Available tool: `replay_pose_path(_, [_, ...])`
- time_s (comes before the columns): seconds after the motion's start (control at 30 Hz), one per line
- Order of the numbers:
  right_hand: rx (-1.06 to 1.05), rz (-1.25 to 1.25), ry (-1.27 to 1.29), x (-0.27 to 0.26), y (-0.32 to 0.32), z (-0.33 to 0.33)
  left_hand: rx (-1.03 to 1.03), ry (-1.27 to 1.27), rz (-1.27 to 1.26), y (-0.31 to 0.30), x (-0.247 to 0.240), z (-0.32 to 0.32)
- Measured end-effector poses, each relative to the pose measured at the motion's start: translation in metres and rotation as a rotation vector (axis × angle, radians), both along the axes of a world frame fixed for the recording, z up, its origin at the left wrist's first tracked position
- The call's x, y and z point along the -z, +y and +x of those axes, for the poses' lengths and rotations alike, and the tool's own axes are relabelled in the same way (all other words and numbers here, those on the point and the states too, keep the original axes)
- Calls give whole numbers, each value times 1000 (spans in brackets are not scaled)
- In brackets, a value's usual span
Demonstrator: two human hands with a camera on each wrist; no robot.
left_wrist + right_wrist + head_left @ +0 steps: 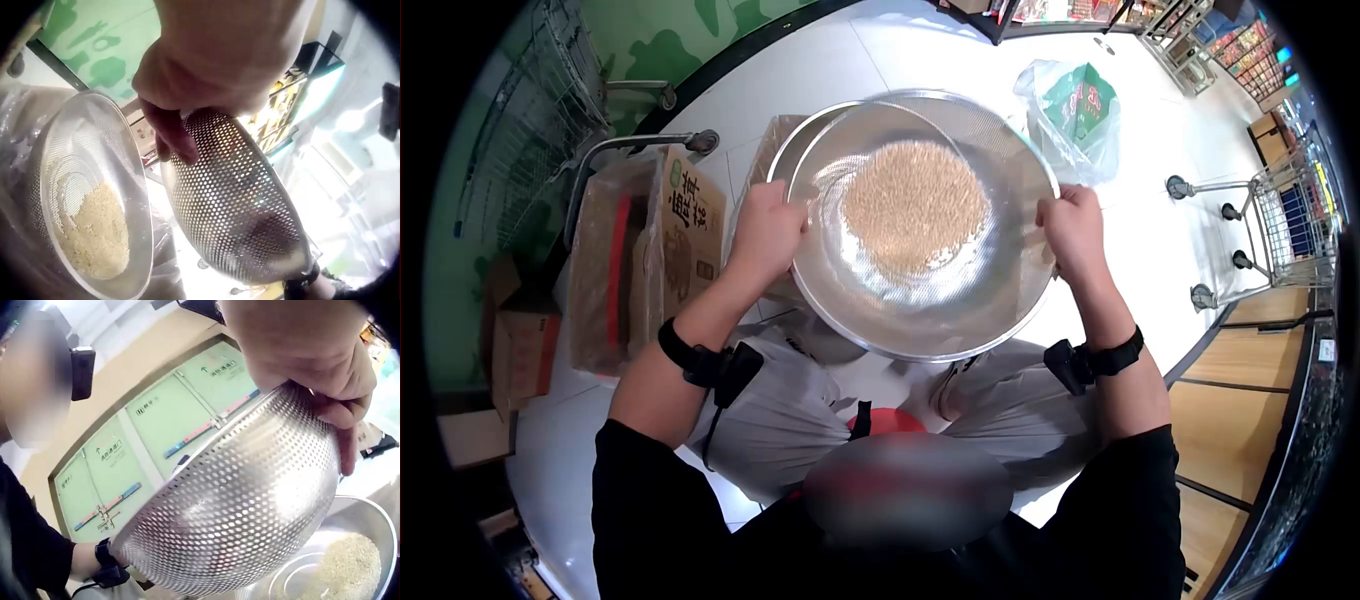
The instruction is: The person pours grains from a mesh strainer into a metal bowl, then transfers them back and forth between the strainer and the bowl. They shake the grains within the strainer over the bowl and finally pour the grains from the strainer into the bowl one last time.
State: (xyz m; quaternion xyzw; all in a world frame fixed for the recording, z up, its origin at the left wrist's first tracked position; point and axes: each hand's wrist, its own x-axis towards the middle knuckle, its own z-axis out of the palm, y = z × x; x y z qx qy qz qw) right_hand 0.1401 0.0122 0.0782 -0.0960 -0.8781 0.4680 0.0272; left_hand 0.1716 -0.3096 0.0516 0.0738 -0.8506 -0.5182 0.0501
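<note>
Both hands hold a wide perforated metal colander (1000, 295) up in front of the body by opposite sides of its rim. The left hand (770, 230) grips the left side, the right hand (1072, 230) the right side. In the left wrist view the colander is tilted, its holed outer wall facing the camera. Below it stands a second metal colander (125, 156) with a heap of pale grain (97, 234) in it. In the head view grain shows within the held colander's outline; I cannot tell whether any lies in the held one.
A cardboard box (695, 235) lined with clear plastic stands left of the legs. At the front right a plastic bag (1070, 115) with a green packet lies on the white tiled floor. Wire carts stand left (530, 130) and right (1285, 235). A red thing (885, 420) shows between the knees.
</note>
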Motion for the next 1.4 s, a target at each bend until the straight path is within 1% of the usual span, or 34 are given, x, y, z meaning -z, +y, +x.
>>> replay_pose_path(0.03, [-28,-5,14,6,2,-5,6,-18,-4,-1,6,-3])
replay_pose_path(0.1, [-55,-5,11,22,7,-4,45,-154,41,-3,28,-11])
replay_pose_path(0.17, [-45,23,9,34,9,-11,43,-95,20,-16,45,-12])
replay_pose_path(0.2, [-50,24,21,24,8,-17,38,-43,-1,-20,48,-17])
replay_pose_path(0.27, [-37,-53,-18,8,6,-3,54,-65,4,-15,29,-16])
replay_pose_path(0.3, [-49,-97,-23,31,12,-11,58,-72,17,-11,24,-12])
replay_pose_path(0.33, [-49,-94,-26,39,12,-7,58,-75,21,-7,25,-8])
replay_pose_path(0.4, [-39,34,11,42,9,-13,54,-60,-55,-3,20,-10])
replay_pose_path(0.43, [-35,-85,25,29,8,-14,47,-38,-56,-2,13,-15])
replay_pose_path(0.47, [12,-143,5,14,9,-8,43,7,-2,-2,4,-13])
replay_pose_path(0.5, [-13,-138,13,16,8,-8,41,33,54,-2,3,-5])
replay_pose_path(0.53, [-39,-129,13,20,8,-6,41,5,56,-2,10,2])
replay_pose_path(0.57, [-35,-60,-38,35,11,-10,60,-18,-13,-2,14,-2])
replay_pose_path(0.6, [-29,7,-74,36,4,-11,81,-26,-84,-1,15,-8])
replay_pose_path(0.63, [-20,28,16,29,5,-9,81,-5,-86,-5,11,-13])
replay_pose_path(0.67, [-22,28,32,18,7,-14,86,10,-44,-13,8,-15])
replay_pose_path(0.73, [-13,-71,28,1,3,0,106,-28,-6,-15,12,-11])
replay_pose_path(0.77, [-8,-155,-15,25,9,-8,77,-28,-57,-10,15,-11])
replay_pose_path(0.8, [-13,-152,-14,27,10,-7,43,-8,-107,-7,15,-13])
replay_pose_path(0.87, [-15,12,33,24,11,-10,36,2,-69,-11,11,-14])
replay_pose_path(0.9, [17,-47,-15,4,8,-6,41,-11,-34,-12,10,-16])
replay_pose_path(0.93, [6,-141,45,-1,5,-2,44,-20,-36,-12,11,-19])
replay_pose_path(1.0, [-45,-164,0,25,16,-15,74,-18,66,-10,17,-22])
replay_pose_path(1.03, [-34,-38,-10,38,16,-15,76,-6,65,-11,23,-22])
replay_pose_path(1.07, [-26,88,-7,45,16,-21,79,-43,-43,-15,33,-26])
replay_pose_path(1.1, [-35,28,42,29,11,-17,72,-78,-148,-17,35,-32])
replay_pose_path(1.13, [-39,29,57,17,11,-20,67,-63,-147,-11,18,-31])
replay_pose_path(1.2, [-3,-90,-54,8,11,-14,75,34,27,2,-9,-17])
replay_pose_path(1.23, [-31,-83,-32,26,13,-18,78,18,28,4,-2,-13])
replay_pose_path(1.27, [5,27,-10,51,15,-25,91,-76,8,6,6,-15])
replay_pose_path(1.3, [4,54,25,49,16,-25,98,-144,-14,6,6,-23])
replay_pose_path(1.33, [1,81,67,36,11,-20,91,-109,-16,4,-4,-25])
replay_pose_path(1.37, [-26,-46,48,17,14,-13,110,-31,11,2,-13,-21])
replay_pose_path(1.4, [37,-142,27,8,12,-10,137,28,38,0,-18,-20])
